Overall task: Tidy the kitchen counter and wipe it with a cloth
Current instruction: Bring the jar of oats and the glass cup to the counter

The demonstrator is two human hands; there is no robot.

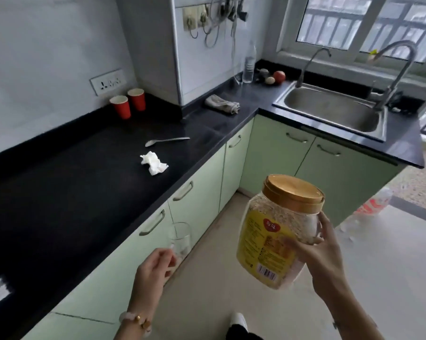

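Observation:
My right hand [322,256] grips a clear plastic jar [278,231] with a gold lid and yellow label, held tilted over the floor in front of the cabinets. My left hand [155,268] holds a clear drinking glass [181,239] by its base, just off the counter's front edge. On the black counter [72,192] lie a crumpled white tissue [154,163], a metal spoon [166,141] and, farther back, a grey cloth [222,104]. Two red paper cups [128,104] stand against the wall.
A steel sink [334,111] with two taps sits at the right under the window. A water bottle [248,62], an apple [279,76] and small items stand in the corner. Green cabinets [197,207] run below the counter. A plastic bottle [368,209] lies on the floor.

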